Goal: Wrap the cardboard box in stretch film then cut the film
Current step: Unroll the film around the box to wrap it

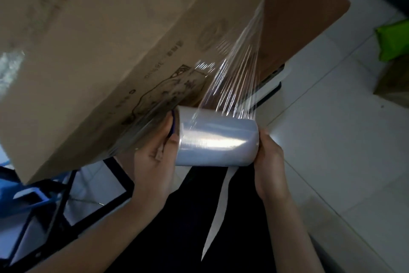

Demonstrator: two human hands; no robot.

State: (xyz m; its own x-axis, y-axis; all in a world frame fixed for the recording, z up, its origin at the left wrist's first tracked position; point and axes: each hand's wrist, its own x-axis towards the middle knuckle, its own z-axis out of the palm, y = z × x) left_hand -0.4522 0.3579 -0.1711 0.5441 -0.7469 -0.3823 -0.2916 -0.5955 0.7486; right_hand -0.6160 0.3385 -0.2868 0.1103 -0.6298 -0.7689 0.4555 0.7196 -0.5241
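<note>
Both hands on the film roll [218, 137], one at each end. The left hand [155, 151] has its fingers curled round the left end by the blue core. The right hand [269, 157] clasps the right end, thumb on the rim, its other fingers hidden behind the roll.

The cardboard box [110, 40] is tilted, above and to the left of the grip. The stretch film [234, 73] runs taut from the top of the roll up to the box edge, narrowing and ribbed with creases.

Judgement: wrapping is mid-pass, the cut not yet due.

Notes for this step:
- Let the roll turn between the palms and do not clamp it.
- Keep the pull even at both ends so the film stays wide.
- Carry the roll close round the next box face and overlap the layer already there.
</note>
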